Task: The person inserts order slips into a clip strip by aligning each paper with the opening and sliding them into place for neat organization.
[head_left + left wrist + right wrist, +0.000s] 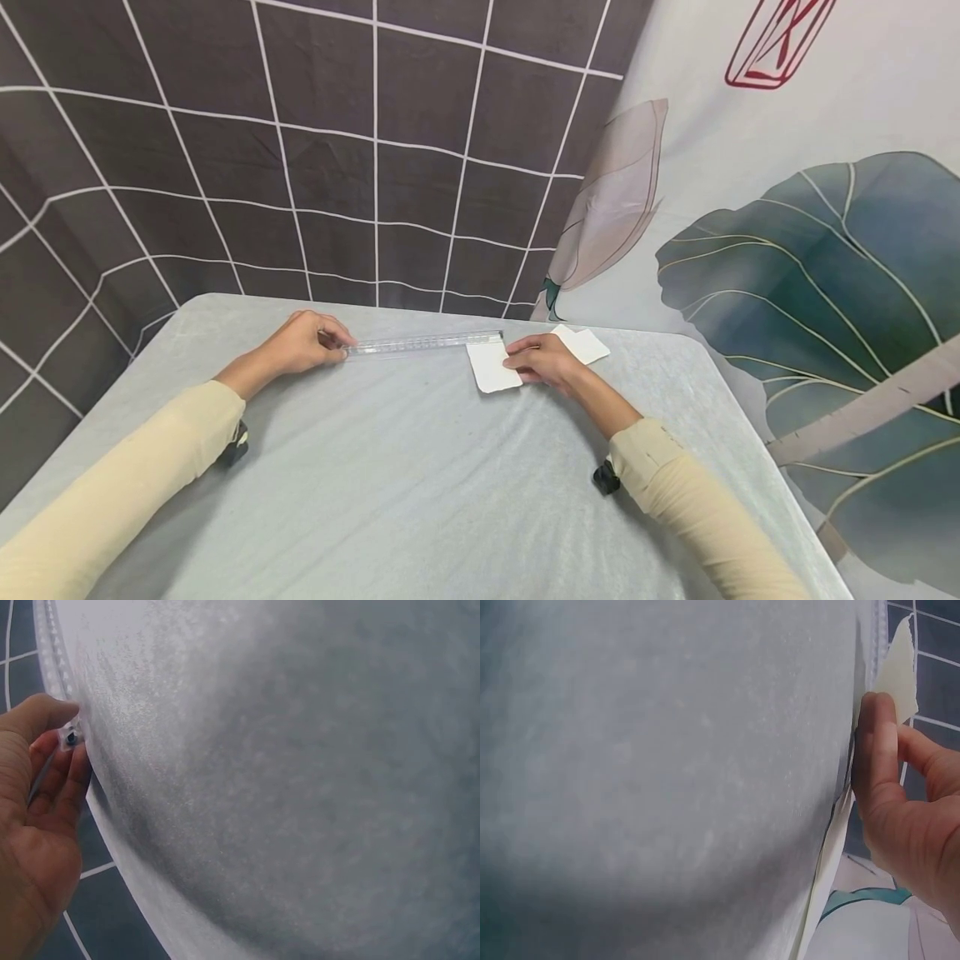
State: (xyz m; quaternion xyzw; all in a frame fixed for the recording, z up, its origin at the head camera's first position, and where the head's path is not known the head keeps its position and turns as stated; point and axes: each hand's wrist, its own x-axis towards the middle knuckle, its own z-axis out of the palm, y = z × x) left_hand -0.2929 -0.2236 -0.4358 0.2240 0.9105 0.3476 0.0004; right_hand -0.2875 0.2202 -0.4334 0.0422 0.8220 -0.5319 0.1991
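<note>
A long, narrow, see-through plastic piece with ridges point(427, 342) stretches across the far part of the table. My left hand point(307, 342) pinches its left end between thumb and fingers, and a small dark spot shows at that end in the left wrist view. At the other end, a white piece of card or paper point(492, 367) overlaps the clear piece. My right hand point(547, 363) pinches this white piece by its right side, and in the right wrist view its torn-looking corner point(900, 675) sticks out beyond the fingers.
Further white pieces point(588, 344) lie just behind my right hand, near the table's far edge. A pale grey cloth covers the table point(420, 483). Behind it hang a dark gridded cloth point(330, 167) and a white one with large leaves point(825, 275).
</note>
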